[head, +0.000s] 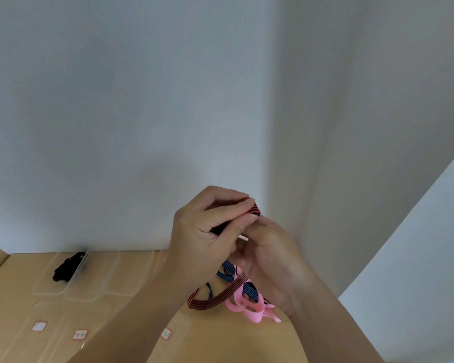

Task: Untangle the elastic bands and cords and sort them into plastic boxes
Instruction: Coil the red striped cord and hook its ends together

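My left hand (207, 231) is raised above the table and pinches one end of a red-and-black striped elastic band (220, 297) between thumb and fingers. My right hand (270, 258) is just behind it, fingers curled on the same band end. The band hangs down in a loop to a tangle on the table: blue-and-black striped bands (227, 272) and a pink band (249, 309). Clear plastic boxes (95, 279) stand in a row at the back left. One box holds a black bundle of cord (67, 267).
Clear box lids (60, 334) with small red-edged labels lie on the wooden table (220, 341) at the front left. A white wall runs behind the table and a white panel stands at the right.
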### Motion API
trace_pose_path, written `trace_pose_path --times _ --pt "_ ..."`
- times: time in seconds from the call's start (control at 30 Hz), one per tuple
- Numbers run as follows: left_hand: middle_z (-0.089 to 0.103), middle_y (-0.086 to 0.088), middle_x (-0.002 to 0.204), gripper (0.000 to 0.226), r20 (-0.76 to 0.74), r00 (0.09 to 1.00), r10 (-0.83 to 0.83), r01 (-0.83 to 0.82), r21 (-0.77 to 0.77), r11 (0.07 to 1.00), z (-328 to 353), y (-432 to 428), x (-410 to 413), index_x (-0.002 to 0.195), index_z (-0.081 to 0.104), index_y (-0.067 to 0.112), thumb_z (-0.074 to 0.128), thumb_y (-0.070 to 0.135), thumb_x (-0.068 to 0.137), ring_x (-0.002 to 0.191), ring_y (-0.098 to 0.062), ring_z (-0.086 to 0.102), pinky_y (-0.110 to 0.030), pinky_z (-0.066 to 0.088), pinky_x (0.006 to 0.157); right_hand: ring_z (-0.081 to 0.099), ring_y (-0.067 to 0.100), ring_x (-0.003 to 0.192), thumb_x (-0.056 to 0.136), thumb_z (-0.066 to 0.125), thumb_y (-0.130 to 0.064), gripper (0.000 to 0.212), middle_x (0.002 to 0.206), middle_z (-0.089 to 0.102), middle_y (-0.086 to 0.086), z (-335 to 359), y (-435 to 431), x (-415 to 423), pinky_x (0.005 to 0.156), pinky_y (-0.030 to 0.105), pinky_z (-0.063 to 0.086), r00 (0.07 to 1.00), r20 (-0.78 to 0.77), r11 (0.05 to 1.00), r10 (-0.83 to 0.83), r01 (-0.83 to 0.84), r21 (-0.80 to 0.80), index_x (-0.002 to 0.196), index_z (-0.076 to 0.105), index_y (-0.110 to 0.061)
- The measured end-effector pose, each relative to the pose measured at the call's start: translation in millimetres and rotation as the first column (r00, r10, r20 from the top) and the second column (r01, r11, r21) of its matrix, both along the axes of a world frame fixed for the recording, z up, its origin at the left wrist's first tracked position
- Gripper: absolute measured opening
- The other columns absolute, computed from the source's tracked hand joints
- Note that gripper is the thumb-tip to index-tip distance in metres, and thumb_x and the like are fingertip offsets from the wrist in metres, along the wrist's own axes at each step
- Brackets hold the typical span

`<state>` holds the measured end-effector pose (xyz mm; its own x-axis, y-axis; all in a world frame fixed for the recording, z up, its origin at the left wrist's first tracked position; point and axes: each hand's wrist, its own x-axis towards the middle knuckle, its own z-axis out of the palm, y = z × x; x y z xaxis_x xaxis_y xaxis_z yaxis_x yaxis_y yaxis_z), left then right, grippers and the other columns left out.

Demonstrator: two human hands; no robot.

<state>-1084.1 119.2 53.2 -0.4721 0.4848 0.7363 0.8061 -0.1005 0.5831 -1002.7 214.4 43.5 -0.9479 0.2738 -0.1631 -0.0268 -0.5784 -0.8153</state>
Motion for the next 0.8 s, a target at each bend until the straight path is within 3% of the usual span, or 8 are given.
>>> trace_pose_path --times 0.07,0.17,0.27,0.4,0.53,0.63,0.8 --pt "0.073 0.002 0.11 0.018 -0.07 0.996 0.05 -0.052 -0.018 0.999 -3 0 -1 0.106 0.08 0.011 0.076 0.01 0.088 0.103 -0.011 0.071 -0.025 0.056 0.087 0.065 0.029 0.092 0.093 0.042 0.004 0.033 0.102 0.067 0.019 2 3 2 0.081 0.039 0.052 0.992 -0.126 0.999 -0.019 0.015 -0.035 0.113 0.068 0.001" --pt "0.073 0.002 0.113 0.018 -0.161 0.983 0.088 -0.093 -0.023 0.995 -5 -4 -7 0.106 0.079 0.007 0.077 0.007 0.088 0.105 -0.016 0.07 -0.034 0.06 0.084 0.069 0.032 0.099 0.086 0.048 -0.001 0.041 0.107 0.07 0.018 5 11 7 0.086 0.04 0.059 0.965 -0.262 0.997 0.003 -0.022 -0.071 0.12 0.07 -0.005" --pt "0.072 0.001 0.115 0.018 -0.239 0.968 0.076 -0.086 -0.031 0.996 -2 -8 -12 0.108 0.078 0.006 0.074 0.011 0.092 0.106 -0.018 0.069 -0.035 0.059 0.083 0.072 0.035 0.096 0.091 0.063 -0.009 0.037 0.103 0.072 0.025 4 17 10 0.083 0.04 0.06 0.955 -0.296 1.0 -0.013 0.006 -0.023 0.128 0.068 -0.009" --pt "0.068 0.0 0.114 0.017 -0.303 0.95 0.075 -0.095 -0.053 0.994 -1 -9 -12 0.108 0.079 0.009 0.076 0.013 0.091 0.105 -0.023 0.066 -0.034 0.056 0.084 0.073 0.041 0.097 0.095 0.062 -0.015 0.029 0.11 0.071 0.029 1 22 11 0.082 0.041 0.06 0.956 -0.285 0.994 -0.066 0.086 0.06 0.121 0.07 -0.005" --pt "0.069 -0.002 0.107 0.017 -0.332 0.932 0.145 -0.163 -0.028 0.986 -3 -14 -17 0.104 0.08 0.015 0.082 0.015 0.087 0.105 -0.025 0.061 -0.027 0.05 0.089 0.073 0.022 0.081 0.088 0.066 -0.021 0.023 0.095 0.077 0.013 -2 27 10 0.076 0.03 0.058 0.962 -0.229 0.963 -0.151 0.196 0.186 0.108 0.079 -0.021" --pt "0.07 -0.004 0.108 0.024 -0.292 0.945 0.146 -0.156 -0.013 0.988 -5 -23 -20 0.107 0.077 0.015 0.083 0.012 0.083 0.101 -0.022 0.064 -0.028 0.052 0.086 0.072 0.02 0.08 0.088 0.067 -0.022 0.023 0.089 0.076 0.012 0 32 11 0.076 0.026 0.056 0.949 -0.249 0.927 -0.193 0.26 0.271 0.108 0.078 -0.022" --pt "0.067 -0.005 0.104 0.021 -0.16 0.98 0.118 -0.118 0.009 0.993 0 -28 -14 0.1 0.076 0.014 0.084 0.011 0.081 0.097 -0.012 0.068 -0.02 0.054 0.08 0.072 0.019 0.082 0.091 0.069 -0.026 0.017 0.087 0.076 0.008 2 34 13 0.08 0.033 0.058 0.945 -0.273 0.893 -0.18 0.274 0.357 0.107 0.076 -0.027"
